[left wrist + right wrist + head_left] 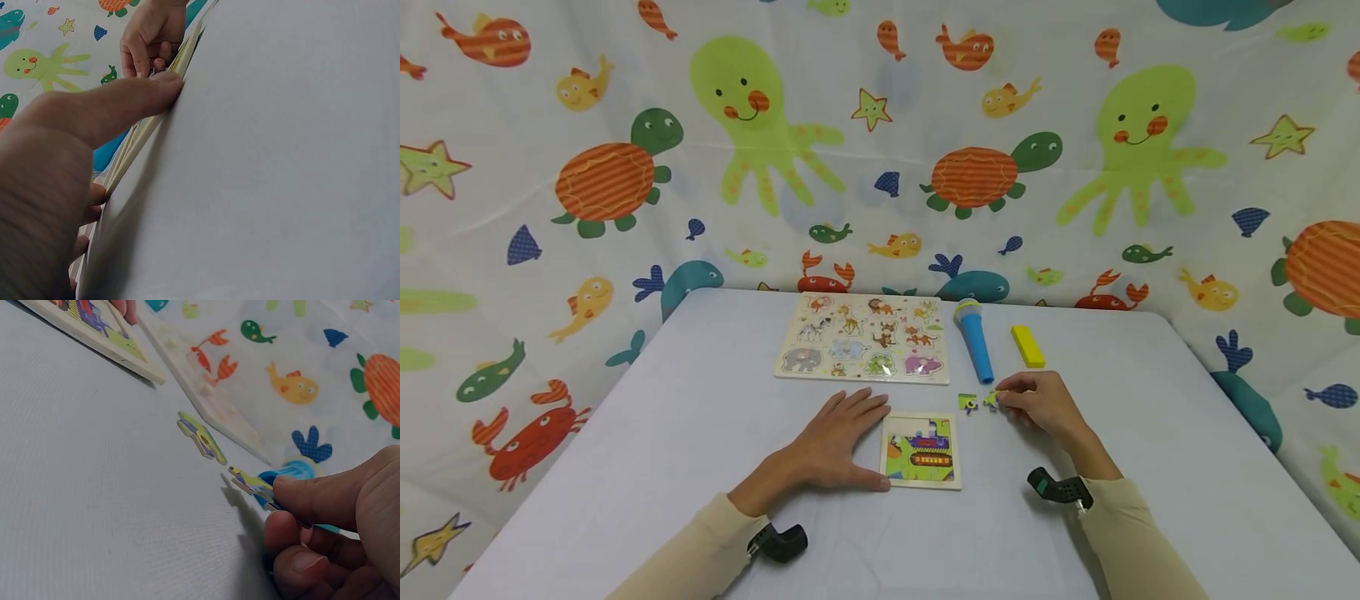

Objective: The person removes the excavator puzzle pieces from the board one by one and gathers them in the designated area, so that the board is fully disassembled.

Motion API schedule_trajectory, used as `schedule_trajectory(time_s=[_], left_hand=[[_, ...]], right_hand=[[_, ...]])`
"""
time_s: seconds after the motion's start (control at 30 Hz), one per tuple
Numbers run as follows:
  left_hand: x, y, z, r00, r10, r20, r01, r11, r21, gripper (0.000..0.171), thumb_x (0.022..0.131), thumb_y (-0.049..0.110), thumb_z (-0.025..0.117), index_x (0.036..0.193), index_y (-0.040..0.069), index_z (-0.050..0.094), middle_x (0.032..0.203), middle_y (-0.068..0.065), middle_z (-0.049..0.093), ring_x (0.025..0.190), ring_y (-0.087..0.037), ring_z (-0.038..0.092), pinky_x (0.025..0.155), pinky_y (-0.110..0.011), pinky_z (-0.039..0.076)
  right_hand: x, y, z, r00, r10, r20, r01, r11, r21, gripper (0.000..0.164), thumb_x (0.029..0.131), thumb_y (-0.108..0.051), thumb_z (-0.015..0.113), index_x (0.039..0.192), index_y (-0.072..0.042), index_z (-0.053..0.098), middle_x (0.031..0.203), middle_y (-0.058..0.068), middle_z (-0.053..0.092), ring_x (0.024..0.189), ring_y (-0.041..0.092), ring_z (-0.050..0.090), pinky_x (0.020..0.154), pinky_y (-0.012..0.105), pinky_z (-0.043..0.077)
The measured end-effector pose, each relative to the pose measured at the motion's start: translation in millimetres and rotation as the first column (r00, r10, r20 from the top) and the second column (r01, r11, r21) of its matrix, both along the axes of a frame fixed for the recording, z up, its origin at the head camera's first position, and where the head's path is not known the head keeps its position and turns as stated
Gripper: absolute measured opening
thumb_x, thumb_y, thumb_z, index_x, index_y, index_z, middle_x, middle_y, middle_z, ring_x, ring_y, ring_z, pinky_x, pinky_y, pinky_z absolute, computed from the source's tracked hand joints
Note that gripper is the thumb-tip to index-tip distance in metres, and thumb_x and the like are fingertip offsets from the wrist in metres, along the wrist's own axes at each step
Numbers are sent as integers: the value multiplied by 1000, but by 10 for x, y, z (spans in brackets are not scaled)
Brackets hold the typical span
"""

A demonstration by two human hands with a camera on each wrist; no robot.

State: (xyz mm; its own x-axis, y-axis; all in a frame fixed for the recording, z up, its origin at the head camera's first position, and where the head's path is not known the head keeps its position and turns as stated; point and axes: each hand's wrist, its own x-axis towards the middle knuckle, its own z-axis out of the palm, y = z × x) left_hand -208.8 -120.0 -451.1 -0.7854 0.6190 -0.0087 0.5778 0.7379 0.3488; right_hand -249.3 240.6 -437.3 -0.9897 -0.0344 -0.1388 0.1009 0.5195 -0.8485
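Observation:
A small square jigsaw board (pixel 957 454) with a vehicle picture, part of it bare wood, lies in front of my left hand (pixel 838 442). That hand rests on its left side, fingers spread and thumb at the lower left corner; in the left wrist view the thumb (pixel 125 106) touches the frame's edge. Between thumb and forefinger, my right hand (pixel 1045 408) pinches a yellow-green jigsaw piece (pixel 252 482), tilted just above the cloth in the right wrist view. Beside it a second jigsaw piece (pixel 967 403) lies on the table, right of the board.
Behind the hands lies a large animal puzzle board (pixel 861 337). A blue toy microphone (pixel 976 346) and a yellow block (pixel 1028 347) are to its right. White cloth (pixel 647 442) covers the table, and a printed sea-animal curtain (pixel 865 167) hangs along its back.

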Motion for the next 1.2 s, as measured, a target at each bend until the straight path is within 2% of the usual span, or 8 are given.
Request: schedule_trajectory(time_s=[0.43, 0.67, 0.9, 1.2], left_hand=[[-1, 4, -1, 1000, 2, 0, -2, 1000, 3, 109, 73, 79, 67, 158, 18, 38, 166, 3, 30, 156, -23, 14, 126, -49, 7], [-4, 3, -2, 1000, 0, -5, 0, 1000, -2, 109, 73, 80, 66, 158, 19, 38, 166, 4, 30, 156, -22, 14, 126, -49, 7], [-4, 4, -7, 1000, -7, -25, 7, 1000, 6, 110, 73, 79, 67, 158, 16, 38, 166, 3, 31, 156, -22, 15, 126, -49, 8], [-15, -1, -15, 1000, -8, -27, 8, 1000, 6, 110, 73, 80, 67, 158, 17, 38, 165, 3, 31, 156, -22, 15, 126, -49, 8]], right_hand=[[-17, -38, -55, 1000, -29, -3, 29, 998, 47, 20, 95, -15, 72, 109, -1, 75, 82, 7, 66, 64, 18, 56, 52, 23, 47], [-18, -66, -75, 998, -34, -55, 41, 992, 123, 17, 94, -16, 73, 105, -4, 77, 90, 9, 66, 68, 18, 58, 58, 24, 50], [-8, -68, -102, 990, -16, -137, 42, 982, 185, 15, 91, -17, 74, 99, -4, 78, 88, 9, 68, 65, 18, 58, 58, 24, 50], [-10, -85, -104, 991, -27, -129, 53, 978, 203, 16, 92, -17, 74, 101, -4, 77, 89, 8, 67, 69, 19, 57, 59, 25, 52]])
